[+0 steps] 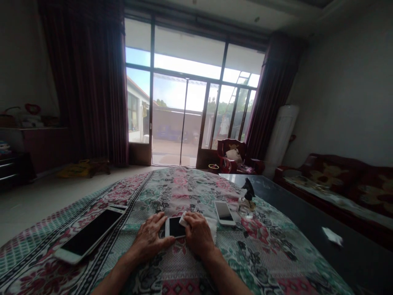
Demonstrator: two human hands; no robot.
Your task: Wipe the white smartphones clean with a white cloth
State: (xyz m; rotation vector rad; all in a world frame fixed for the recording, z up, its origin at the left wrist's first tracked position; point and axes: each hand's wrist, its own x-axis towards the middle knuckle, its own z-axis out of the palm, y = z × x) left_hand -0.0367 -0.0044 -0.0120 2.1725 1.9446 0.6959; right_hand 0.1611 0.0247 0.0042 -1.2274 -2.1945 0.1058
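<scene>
A small white phone (175, 226) with a dark screen lies face up on the flowered cloth (184, 188). My left hand (151, 237) rests on the phone's left edge, fingers curled round it. My right hand (198, 233) presses a white wipe (184, 219) on the phone's right side, fingers closed on the wipe. A second white phone (224, 212) lies just to the right, apart from my hands. A large white tablet (90, 233) lies to the left.
A small clear spray bottle (246, 201) with a black trigger stands beside the second phone. The dark glossy table (322, 241) extends right, with a crumpled white tissue (333, 236) on it. A sofa (344, 180) runs along the right wall.
</scene>
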